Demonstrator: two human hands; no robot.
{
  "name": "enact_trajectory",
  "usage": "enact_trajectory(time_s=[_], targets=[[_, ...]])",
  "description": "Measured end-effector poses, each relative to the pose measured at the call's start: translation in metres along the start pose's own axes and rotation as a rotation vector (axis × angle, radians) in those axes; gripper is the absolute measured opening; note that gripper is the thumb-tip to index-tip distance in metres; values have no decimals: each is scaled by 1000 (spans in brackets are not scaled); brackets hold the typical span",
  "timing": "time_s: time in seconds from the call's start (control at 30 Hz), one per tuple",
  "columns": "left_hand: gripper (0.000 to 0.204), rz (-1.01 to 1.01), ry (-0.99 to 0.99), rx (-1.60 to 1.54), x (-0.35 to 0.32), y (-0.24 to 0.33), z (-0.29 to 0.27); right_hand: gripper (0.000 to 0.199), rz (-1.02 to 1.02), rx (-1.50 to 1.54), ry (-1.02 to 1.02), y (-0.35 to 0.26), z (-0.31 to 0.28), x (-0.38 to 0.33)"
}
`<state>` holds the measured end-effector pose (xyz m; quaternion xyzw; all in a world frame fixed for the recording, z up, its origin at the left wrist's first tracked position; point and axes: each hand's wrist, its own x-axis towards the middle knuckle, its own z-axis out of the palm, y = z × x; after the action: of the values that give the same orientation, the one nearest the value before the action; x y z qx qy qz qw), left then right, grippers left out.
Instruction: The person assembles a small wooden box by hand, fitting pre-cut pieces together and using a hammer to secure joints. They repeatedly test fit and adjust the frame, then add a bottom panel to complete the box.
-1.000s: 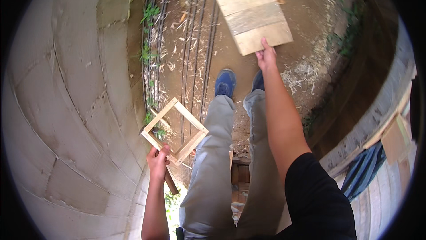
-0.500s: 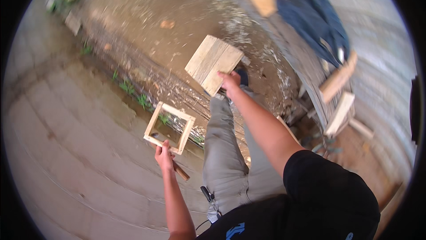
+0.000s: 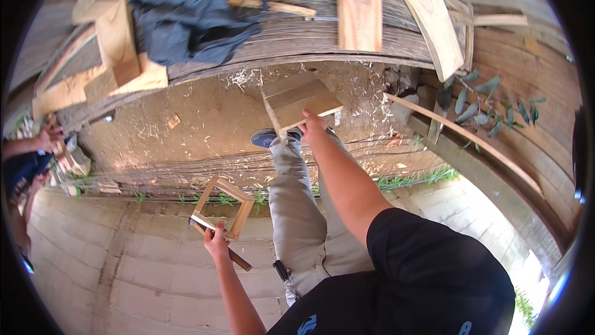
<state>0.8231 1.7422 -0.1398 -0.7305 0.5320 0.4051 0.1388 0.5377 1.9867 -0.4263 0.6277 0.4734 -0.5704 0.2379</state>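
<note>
My left hand (image 3: 217,243) is closed around the lower rail of an open square wooden frame (image 3: 242,218). The same hand grips a tool with a brown wooden handle (image 3: 240,259), which sticks out below the fingers; its dark head shows only in part behind the frame, and it looks like a hammer. Farther forward and to the right, my right hand (image 3: 313,125) pinches the near edge of a square wooden panel (image 3: 302,96) made of several planks. A thin strip stands along the panel's left side. Panel and frame are apart, both held up above the ground.
A rough timber bench (image 3: 291,44) crosses the far side, bearing a dark blue cloth (image 3: 192,16), a board (image 3: 359,6) and a wood block (image 3: 437,31). Joined wooden pieces (image 3: 118,37) lie at its left. A long strip (image 3: 465,133) leans right. Another person's hand (image 3: 49,135) shows far left.
My view has turned toward the bench, which now spans the far side. Both hands keep their holds; the panel and the frame are tilted differently. Another person has come into view at the left.
</note>
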Motion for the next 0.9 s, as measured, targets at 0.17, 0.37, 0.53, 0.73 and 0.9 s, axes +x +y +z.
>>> enact_trajectory(time_s=[0.17, 0.37, 0.53, 0.73, 0.9], targets=[[29, 97, 19, 119, -15, 55, 15, 32, 60, 248, 152, -61, -48, 16], [32, 213, 10, 309, 10, 104, 31, 26, 75, 514, 203, -82, -99, 99], [31, 258, -100, 428, 57, 125, 54, 26, 24, 571, 194, -86, -115, 169], [35, 360, -108, 602, 120, 116, 60, 27, -52, 507, 13, -39, -119, 227], [42, 339, -109, 723, 150, 117, 68, 41, 49, 110, 70, 47, -162, 290]])
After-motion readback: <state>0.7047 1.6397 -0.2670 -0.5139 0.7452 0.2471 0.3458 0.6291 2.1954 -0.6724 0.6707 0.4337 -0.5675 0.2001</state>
